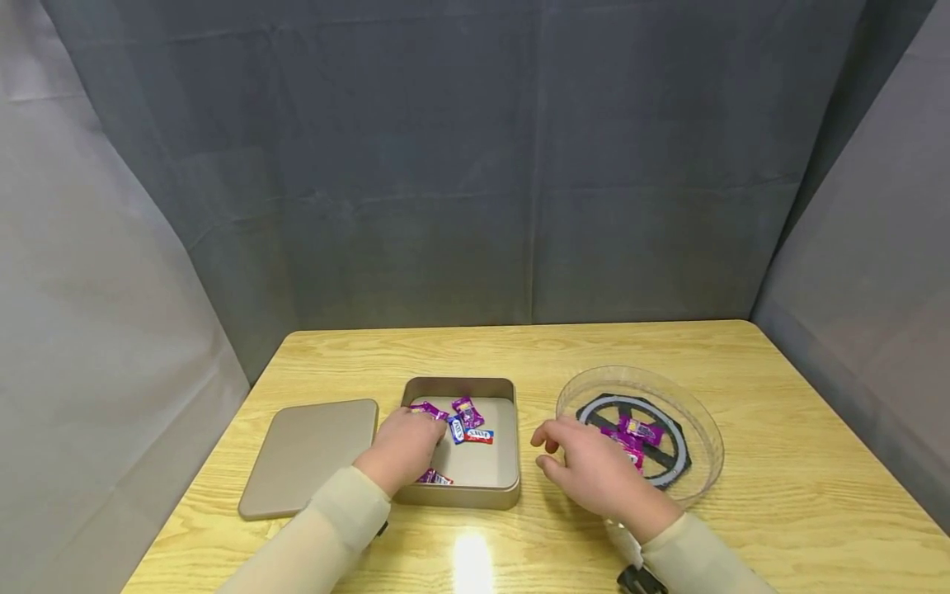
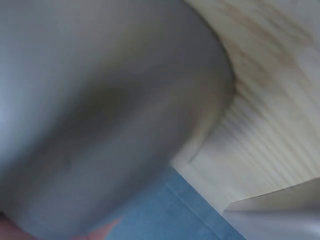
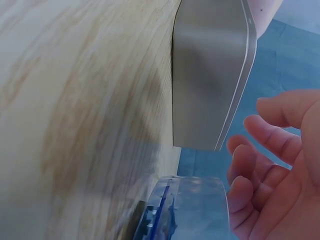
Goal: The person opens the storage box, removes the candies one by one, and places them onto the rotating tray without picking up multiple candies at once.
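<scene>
My left hand (image 1: 411, 445) reaches over the left side of a rectangular metal tin (image 1: 482, 497). Its fingers are near a purple-wrapped candy (image 1: 430, 410); the fingertips are mostly hidden, so a hold cannot be made out. Also inside the tin lie another purple-wrapped candy (image 1: 467, 412), a blue-wrapped candy (image 1: 456, 430) and a red-and-blue one (image 1: 479, 436), with more purple wrapping at the front left. My right hand (image 1: 594, 466) hovers between the tin and a round clear dish (image 1: 712, 445), fingers loosely bent and holding nothing. Purple-wrapped candies (image 1: 641, 431) lie in the dish.
The tin's flat lid (image 1: 315, 454) lies on the wooden table (image 1: 801, 462) to the left. Within the dish area shows a black piece with a grey ring (image 1: 677, 474). Grey cloth (image 1: 416, 181) hangs behind the table and at both sides.
</scene>
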{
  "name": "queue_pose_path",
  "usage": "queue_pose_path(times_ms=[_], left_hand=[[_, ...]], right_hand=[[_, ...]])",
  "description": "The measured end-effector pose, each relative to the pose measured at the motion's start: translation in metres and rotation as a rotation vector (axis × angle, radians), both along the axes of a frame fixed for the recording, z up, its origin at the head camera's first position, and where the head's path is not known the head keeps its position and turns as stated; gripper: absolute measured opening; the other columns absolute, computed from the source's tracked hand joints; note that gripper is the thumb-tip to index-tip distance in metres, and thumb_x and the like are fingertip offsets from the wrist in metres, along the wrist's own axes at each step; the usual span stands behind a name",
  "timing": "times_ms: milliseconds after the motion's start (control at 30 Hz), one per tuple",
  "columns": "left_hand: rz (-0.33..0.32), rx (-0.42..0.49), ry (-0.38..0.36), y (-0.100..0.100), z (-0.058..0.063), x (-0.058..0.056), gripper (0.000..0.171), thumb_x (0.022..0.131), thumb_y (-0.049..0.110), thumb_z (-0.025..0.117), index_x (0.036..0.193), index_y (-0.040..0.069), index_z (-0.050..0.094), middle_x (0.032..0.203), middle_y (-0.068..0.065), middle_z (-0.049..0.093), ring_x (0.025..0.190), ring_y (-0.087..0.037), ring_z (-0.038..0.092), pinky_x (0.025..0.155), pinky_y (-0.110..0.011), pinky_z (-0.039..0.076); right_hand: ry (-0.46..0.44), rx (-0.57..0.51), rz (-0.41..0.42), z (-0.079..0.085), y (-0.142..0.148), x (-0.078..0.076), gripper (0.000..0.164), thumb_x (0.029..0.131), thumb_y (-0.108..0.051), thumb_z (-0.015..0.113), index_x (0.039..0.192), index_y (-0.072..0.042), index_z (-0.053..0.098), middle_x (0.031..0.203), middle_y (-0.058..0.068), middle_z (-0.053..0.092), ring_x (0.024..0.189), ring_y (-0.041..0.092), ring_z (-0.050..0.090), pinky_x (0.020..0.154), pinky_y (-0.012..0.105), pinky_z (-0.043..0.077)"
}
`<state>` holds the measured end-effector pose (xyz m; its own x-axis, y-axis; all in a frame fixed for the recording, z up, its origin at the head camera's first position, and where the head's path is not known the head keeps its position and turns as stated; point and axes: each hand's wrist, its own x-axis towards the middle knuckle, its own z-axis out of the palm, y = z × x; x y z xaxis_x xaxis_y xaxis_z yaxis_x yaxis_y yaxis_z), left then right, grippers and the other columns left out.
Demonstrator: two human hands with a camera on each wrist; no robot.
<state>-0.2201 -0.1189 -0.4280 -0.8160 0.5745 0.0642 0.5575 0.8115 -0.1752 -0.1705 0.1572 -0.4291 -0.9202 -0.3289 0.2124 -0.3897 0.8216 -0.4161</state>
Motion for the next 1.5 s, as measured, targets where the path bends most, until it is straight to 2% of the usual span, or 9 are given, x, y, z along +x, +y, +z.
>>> queue_pose_path(times_ms=[100,300,400,567,767,1033,1133,1300,1500], left_hand=[[-0.003,-0.006,0.017,0.001,-0.003,-0.003,0.006,0.088,0.016,0.064,0.082,0.018,0.065,0.079,0.001,0.069,0.075,-0.017,0.061,0.071,-0.040,0.050],[0.002,-0.052,0.035,0.001,-0.014,-0.010,0.005,0.088,0.016,0.063,0.084,0.018,0.065,0.078,0.001,0.068,0.072,-0.016,0.061,0.064,-0.040,0.050],[0.009,-0.038,0.036,0.002,-0.017,-0.013,0.008,0.088,0.015,0.063,0.081,0.019,0.062,0.075,0.002,0.066,0.070,-0.015,0.059,0.061,-0.040,0.051],[0.034,0.107,-0.013,0.003,-0.015,-0.013,0.014,0.084,0.010,0.064,0.078,0.021,0.061,0.072,0.009,0.061,0.068,-0.012,0.053,0.057,-0.035,0.049],[0.015,0.361,-0.026,0.008,-0.001,-0.001,0.021,0.080,0.003,0.061,0.086,0.023,0.066,0.084,0.013,0.064,0.087,-0.011,0.052,0.072,-0.036,0.050],[-0.081,0.579,-0.145,0.024,0.017,0.022,0.019,0.086,0.006,0.062,0.090,0.023,0.057,0.085,0.014,0.057,0.072,-0.005,0.049,0.065,-0.025,0.048],[-0.150,0.639,-0.141,0.032,0.018,0.028,0.019,0.086,0.004,0.062,0.091,0.022,0.056,0.086,0.014,0.056,0.073,-0.004,0.049,0.064,-0.022,0.048],[-0.238,0.658,-0.088,0.045,0.021,0.033,0.021,0.083,0.002,0.063,0.089,0.020,0.055,0.087,0.012,0.054,0.076,-0.002,0.047,0.065,-0.019,0.047],[-0.285,0.689,-0.145,0.057,0.020,0.039,0.020,0.084,0.002,0.063,0.087,0.020,0.054,0.086,0.010,0.051,0.076,-0.002,0.045,0.063,-0.014,0.045]], right_hand=[[0.014,0.002,0.006,0.000,0.000,0.000,0.018,0.083,-0.026,0.071,0.096,-0.031,0.062,0.085,-0.014,0.053,0.064,0.004,0.045,0.054,0.026,0.044],[0.027,-0.002,0.014,0.001,0.000,0.000,0.017,0.083,-0.026,0.071,0.096,-0.031,0.062,0.085,-0.016,0.053,0.065,0.004,0.047,0.056,0.027,0.045],[0.024,-0.010,0.014,0.001,0.000,0.000,0.017,0.083,-0.026,0.071,0.096,-0.031,0.062,0.085,-0.015,0.054,0.066,0.004,0.047,0.057,0.027,0.045],[0.009,-0.022,0.012,-0.001,-0.001,0.001,0.017,0.083,-0.026,0.071,0.096,-0.032,0.062,0.085,-0.015,0.054,0.067,0.004,0.047,0.058,0.027,0.045],[0.016,-0.043,0.033,-0.001,-0.004,0.002,0.016,0.085,-0.026,0.070,0.098,-0.030,0.063,0.087,-0.013,0.057,0.070,0.004,0.048,0.060,0.028,0.046],[0.024,-0.089,0.081,0.001,-0.009,0.002,0.017,0.085,-0.025,0.069,0.101,-0.028,0.063,0.087,-0.016,0.056,0.066,0.005,0.050,0.058,0.025,0.046],[0.022,-0.106,0.104,0.004,-0.011,0.004,0.019,0.086,-0.023,0.069,0.104,-0.025,0.064,0.086,-0.018,0.056,0.065,0.005,0.051,0.058,0.024,0.047],[0.020,-0.129,0.114,0.010,-0.014,0.006,0.019,0.086,-0.022,0.068,0.104,-0.026,0.064,0.085,-0.020,0.055,0.063,0.003,0.049,0.054,0.024,0.046],[0.002,-0.153,0.155,0.013,-0.017,0.009,0.018,0.087,-0.025,0.068,0.102,-0.030,0.061,0.088,-0.020,0.056,0.063,0.002,0.048,0.054,0.024,0.047]])
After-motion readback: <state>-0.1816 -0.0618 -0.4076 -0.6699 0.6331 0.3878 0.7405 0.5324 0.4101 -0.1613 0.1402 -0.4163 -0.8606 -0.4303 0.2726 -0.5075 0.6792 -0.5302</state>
